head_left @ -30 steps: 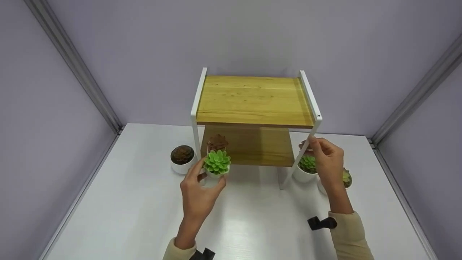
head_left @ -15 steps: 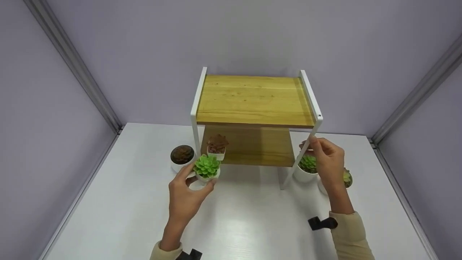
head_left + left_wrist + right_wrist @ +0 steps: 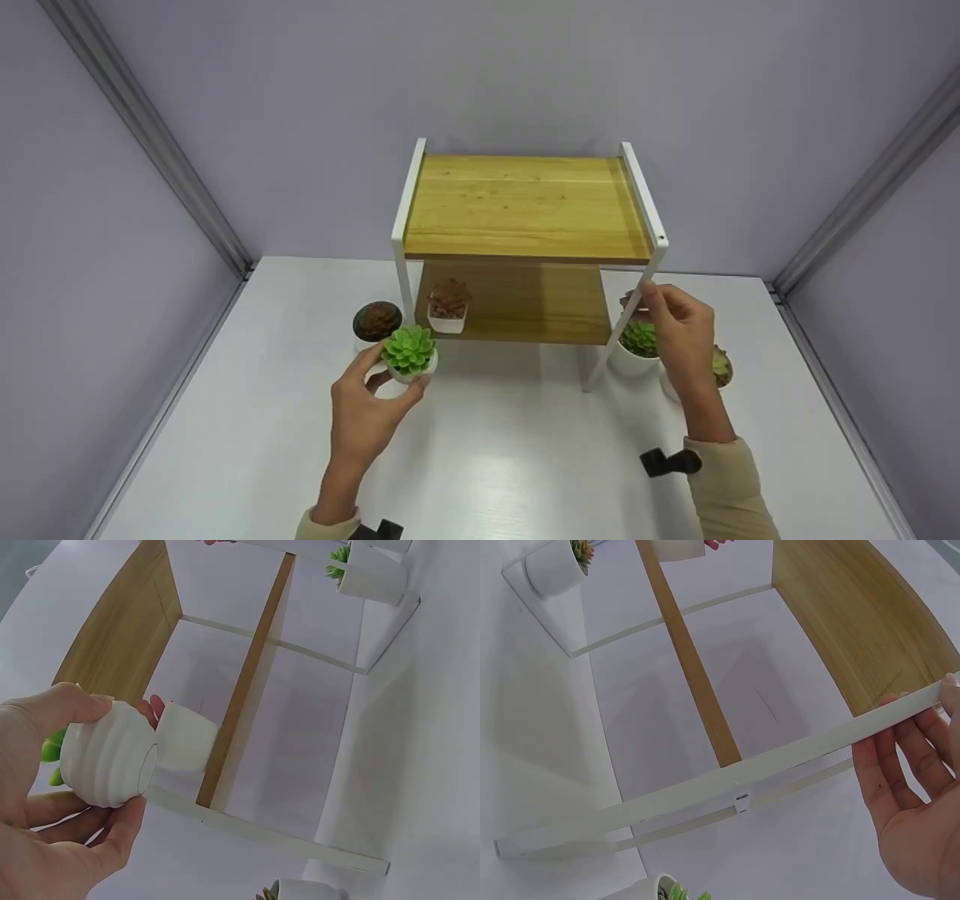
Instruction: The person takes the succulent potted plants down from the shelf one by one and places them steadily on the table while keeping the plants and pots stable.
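Observation:
My left hand [image 3: 364, 412] holds a small potted succulent [image 3: 409, 349] with bright green leaves, raised in front of the left side of a two-tier wooden shelf [image 3: 525, 206]. In the left wrist view, thumb and fingers curl round its ribbed white pot [image 3: 109, 754]. Behind it, on the lower board, stands a reddish succulent [image 3: 448, 296] in a white pot. My right hand [image 3: 686, 330] pinches the white front right leg [image 3: 626, 322] of the shelf below the top board. The right wrist view shows the fingers [image 3: 889, 772] behind that white bar.
A brown succulent [image 3: 377, 321] in a white pot stands left of the shelf, partly behind the held plant. Right of the shelf are a green succulent [image 3: 639, 341] and a yellowish one [image 3: 721, 367], partly hidden by my right arm. Walls enclose the white table [image 3: 495, 457].
My left hand has moved left and slightly toward me with the green succulent, uncovering the reddish plant on the lower board. My right hand stays on the shelf leg.

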A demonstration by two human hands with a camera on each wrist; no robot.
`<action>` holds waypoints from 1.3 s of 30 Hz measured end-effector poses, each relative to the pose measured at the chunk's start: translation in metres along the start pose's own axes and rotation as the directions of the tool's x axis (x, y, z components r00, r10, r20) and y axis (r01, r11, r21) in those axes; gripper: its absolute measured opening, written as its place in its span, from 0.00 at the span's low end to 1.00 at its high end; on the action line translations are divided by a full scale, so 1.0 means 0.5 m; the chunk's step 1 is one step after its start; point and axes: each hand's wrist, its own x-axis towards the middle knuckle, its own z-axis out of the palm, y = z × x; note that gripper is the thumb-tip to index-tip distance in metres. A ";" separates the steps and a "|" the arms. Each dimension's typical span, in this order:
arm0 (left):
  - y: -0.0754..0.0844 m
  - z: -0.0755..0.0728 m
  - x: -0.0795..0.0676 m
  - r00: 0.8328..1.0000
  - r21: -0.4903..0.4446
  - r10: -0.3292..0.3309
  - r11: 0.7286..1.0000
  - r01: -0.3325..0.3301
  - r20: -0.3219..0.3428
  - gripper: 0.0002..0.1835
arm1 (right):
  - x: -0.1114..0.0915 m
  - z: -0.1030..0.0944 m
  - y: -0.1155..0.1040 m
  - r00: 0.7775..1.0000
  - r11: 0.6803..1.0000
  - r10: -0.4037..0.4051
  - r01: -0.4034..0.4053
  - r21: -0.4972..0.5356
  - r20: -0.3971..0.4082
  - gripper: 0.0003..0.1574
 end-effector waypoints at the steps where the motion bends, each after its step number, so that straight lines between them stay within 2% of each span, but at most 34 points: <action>1: -0.001 -0.002 0.000 1.000 -0.001 -0.003 1.000 0.003 0.002 0.35 | 0.000 0.000 0.000 1.000 1.000 0.003 -0.003 0.003 0.002 0.22; 7: -0.015 -0.016 0.000 1.000 -0.018 -0.024 1.000 0.025 0.012 0.35 | 0.001 -0.002 -0.002 1.000 1.000 0.016 -0.016 -0.017 0.006 0.24; 18: -0.058 -0.037 -0.003 0.994 -0.018 -0.111 0.994 0.112 0.015 0.35 | 0.000 -0.001 0.001 1.000 1.000 -0.004 0.004 -0.001 0.014 0.22; 24: -0.074 -0.043 -0.003 0.991 -0.011 -0.135 0.991 0.135 0.020 0.36 | 0.001 -0.001 0.002 1.000 1.000 -0.002 0.002 0.025 0.009 0.22; 39: -0.127 -0.054 0.003 0.981 0.016 -0.192 0.981 0.192 0.035 0.38 | -0.001 -0.003 -0.001 1.000 1.000 0.017 -0.017 0.009 0.016 0.24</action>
